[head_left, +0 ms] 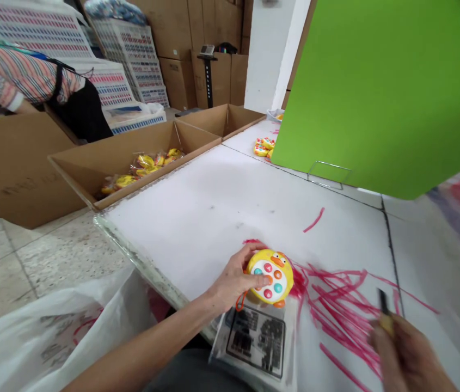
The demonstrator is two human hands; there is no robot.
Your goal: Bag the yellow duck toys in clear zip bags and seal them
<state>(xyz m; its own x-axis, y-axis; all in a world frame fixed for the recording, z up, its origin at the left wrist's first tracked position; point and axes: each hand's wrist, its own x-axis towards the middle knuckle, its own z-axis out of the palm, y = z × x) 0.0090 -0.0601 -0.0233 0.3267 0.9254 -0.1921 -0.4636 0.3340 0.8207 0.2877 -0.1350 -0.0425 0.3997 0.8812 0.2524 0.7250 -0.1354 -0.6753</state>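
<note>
My left hand grips a round yellow duck toy by its left side. The duck has an orange beak and several coloured buttons on a white belly, with my thumb lying over that face. An orange cord loop hangs from its left edge. Below it lies a clear plastic bag with black print. Off to the right, my right hand is closed around a small tool with a dark flat end and a yellowish body. Motion blur hides its exact kind. The hands are apart.
Pink streaks mark the white table. Beyond its left edge, an open carton holds bagged yellow toys. A large green board stands at right, near more toys. A person bends at far left. A white sack sits front left.
</note>
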